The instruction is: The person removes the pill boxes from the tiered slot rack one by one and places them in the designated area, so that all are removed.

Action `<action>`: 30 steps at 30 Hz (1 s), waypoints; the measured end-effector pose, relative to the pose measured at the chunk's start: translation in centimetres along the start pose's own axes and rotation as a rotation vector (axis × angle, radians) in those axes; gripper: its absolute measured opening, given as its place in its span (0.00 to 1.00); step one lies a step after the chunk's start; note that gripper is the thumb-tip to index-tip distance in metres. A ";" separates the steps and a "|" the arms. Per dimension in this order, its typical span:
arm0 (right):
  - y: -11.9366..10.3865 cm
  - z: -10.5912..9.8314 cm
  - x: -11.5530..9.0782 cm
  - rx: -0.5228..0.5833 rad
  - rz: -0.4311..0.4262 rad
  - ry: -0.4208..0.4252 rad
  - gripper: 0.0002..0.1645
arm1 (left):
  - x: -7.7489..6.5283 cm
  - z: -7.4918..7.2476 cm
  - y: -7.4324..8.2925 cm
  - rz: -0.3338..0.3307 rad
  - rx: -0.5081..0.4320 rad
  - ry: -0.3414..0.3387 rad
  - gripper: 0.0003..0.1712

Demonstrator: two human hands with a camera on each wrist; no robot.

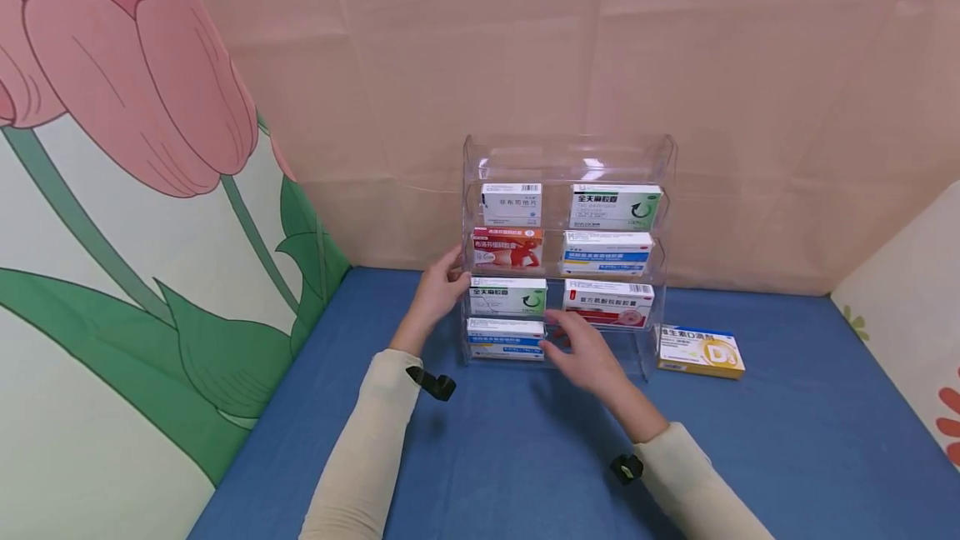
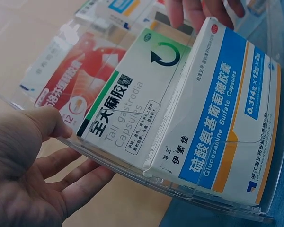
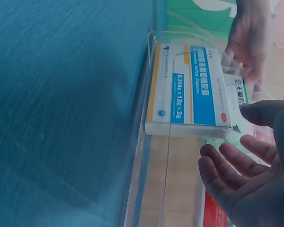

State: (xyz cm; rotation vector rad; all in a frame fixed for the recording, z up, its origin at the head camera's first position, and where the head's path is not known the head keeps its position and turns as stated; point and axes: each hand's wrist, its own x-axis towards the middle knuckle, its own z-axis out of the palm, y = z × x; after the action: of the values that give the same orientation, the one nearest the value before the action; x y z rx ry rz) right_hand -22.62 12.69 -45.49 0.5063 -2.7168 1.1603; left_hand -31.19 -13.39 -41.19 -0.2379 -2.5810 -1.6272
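Observation:
A clear acrylic display rack [image 1: 570,158] with several tiers stands on the blue table. My left hand [image 1: 440,293] grips its left side wall; in the left wrist view the thumb lies in front and the fingers [image 2: 85,182] behind. Close by are a green-and-white capsule box [image 1: 508,297] and, on the bottom tier, a blue-and-white glucosamine capsule box [image 1: 506,340]. My right hand [image 1: 585,354] is at the right ends of these two boxes. In the right wrist view its fingers [image 3: 222,182] are spread and loosely bent, with nothing held between them.
Higher tiers hold a white box [image 1: 512,205], a red box [image 1: 507,249], another green-and-white box [image 1: 615,207], another blue-and-white box [image 1: 606,253] and a red-and-white box [image 1: 608,304]. A yellow-and-white vitamin D box [image 1: 700,351] lies on the table [image 1: 810,432] right of the rack.

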 end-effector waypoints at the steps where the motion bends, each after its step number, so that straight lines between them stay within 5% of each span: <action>1: -0.1 0.1 0.1 -0.003 0.007 0.001 0.31 | 0.0 0.0 0.0 0.000 0.000 -0.001 0.36; 30: -0.6 1.9 0.8 -0.094 0.021 0.035 0.20 | 0.0 0.1 -0.4 0.018 -0.025 -0.003 0.36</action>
State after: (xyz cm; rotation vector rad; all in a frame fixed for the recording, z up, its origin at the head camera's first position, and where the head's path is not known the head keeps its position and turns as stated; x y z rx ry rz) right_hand -23.16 10.72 -46.15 0.4418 -2.7378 1.0303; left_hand -31.29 -13.45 -41.56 -0.2651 -2.5539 -1.6554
